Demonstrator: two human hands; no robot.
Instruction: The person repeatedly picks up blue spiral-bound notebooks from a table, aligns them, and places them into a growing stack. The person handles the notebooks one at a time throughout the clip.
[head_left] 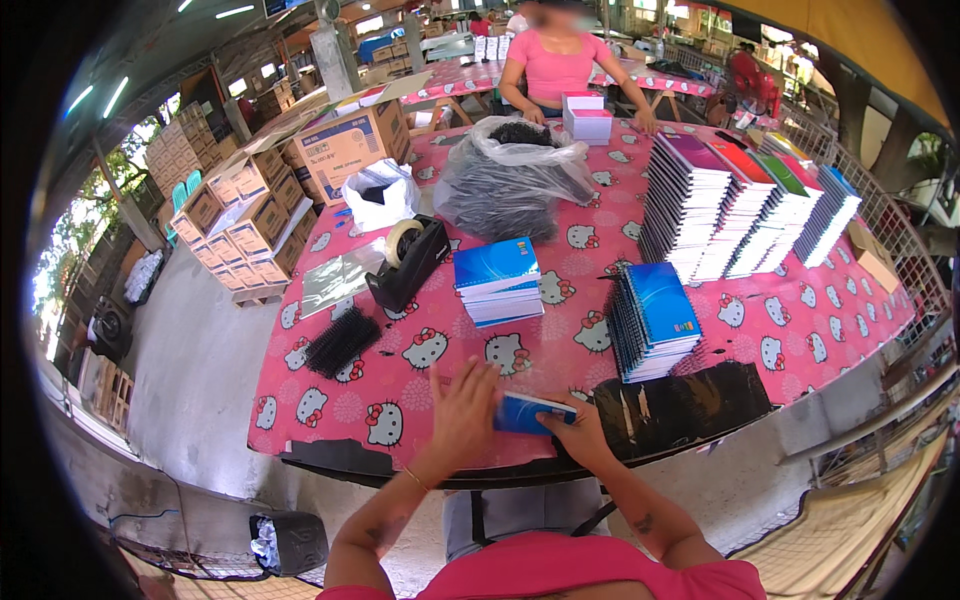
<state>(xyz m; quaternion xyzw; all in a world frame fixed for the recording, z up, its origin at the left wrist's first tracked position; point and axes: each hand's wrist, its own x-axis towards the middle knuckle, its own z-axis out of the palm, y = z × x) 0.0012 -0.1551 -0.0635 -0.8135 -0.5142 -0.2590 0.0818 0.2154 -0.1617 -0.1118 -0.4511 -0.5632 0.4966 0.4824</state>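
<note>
Pink table (558, 352): cat pictures on top
Blue notebook (518, 412): at table's near edge
Left hand (465, 405): fingers stretched out, by notebook
Right hand (580, 433): gripping notebook
Boxes (255, 225): stacked left of table
Floor (185, 345): grey, around table

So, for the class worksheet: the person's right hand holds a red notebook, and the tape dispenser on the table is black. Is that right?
Not quite: the head view shows that the notebook in the person's right hand is blue, not red. The tape dispenser on the table is black, as you say.
</note>
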